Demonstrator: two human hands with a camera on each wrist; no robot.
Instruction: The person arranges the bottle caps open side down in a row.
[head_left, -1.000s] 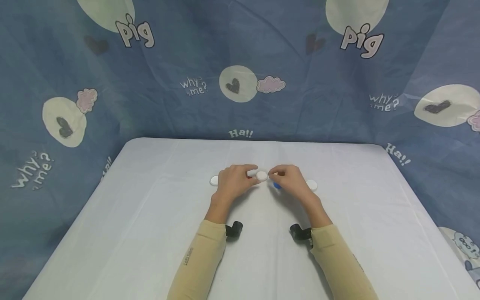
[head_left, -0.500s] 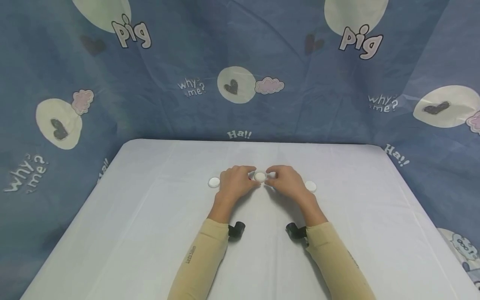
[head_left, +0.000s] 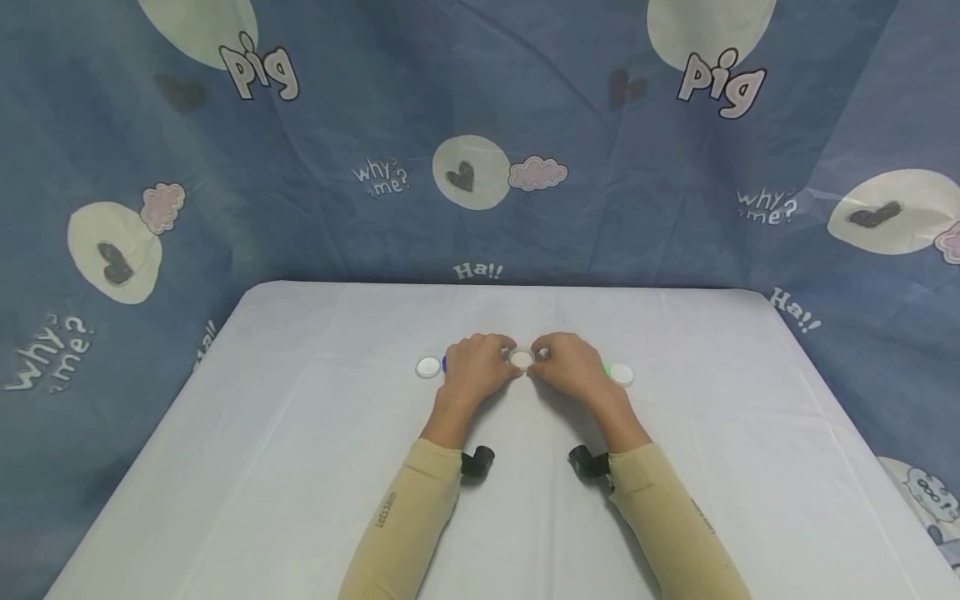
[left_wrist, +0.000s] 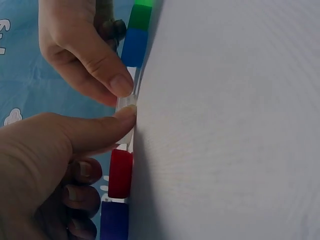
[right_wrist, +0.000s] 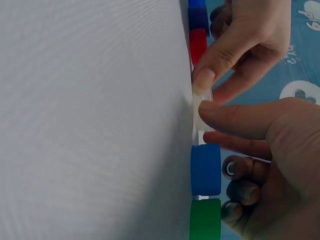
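Observation:
A small clear, round tub (head_left: 521,359) with pale contents sits at the middle of a row on the white table. My left hand (head_left: 477,367) pinches its left side between thumb and finger, while my right hand (head_left: 572,365) pinches the right side the same way. Close to the left hand stand a red round tub (left_wrist: 120,174) and a dark blue one (left_wrist: 114,221). Beside the right hand are a blue tub (right_wrist: 205,170) and a green one (right_wrist: 205,220). From the head view, the hands hide most of these coloured tubs.
White round tops show at the row's left end (head_left: 428,367) and right end (head_left: 621,374). The table (head_left: 315,467) reaches back to a blue printed cloth (head_left: 315,217). A black wrist camera (head_left: 477,463) sticks out inward from the left sleeve, another (head_left: 588,463) from the right.
My right hand has moved left, from beside the clear tub onto its right side. My left hand has shifted slightly right. Dark blue and green edges now show beside the hands.

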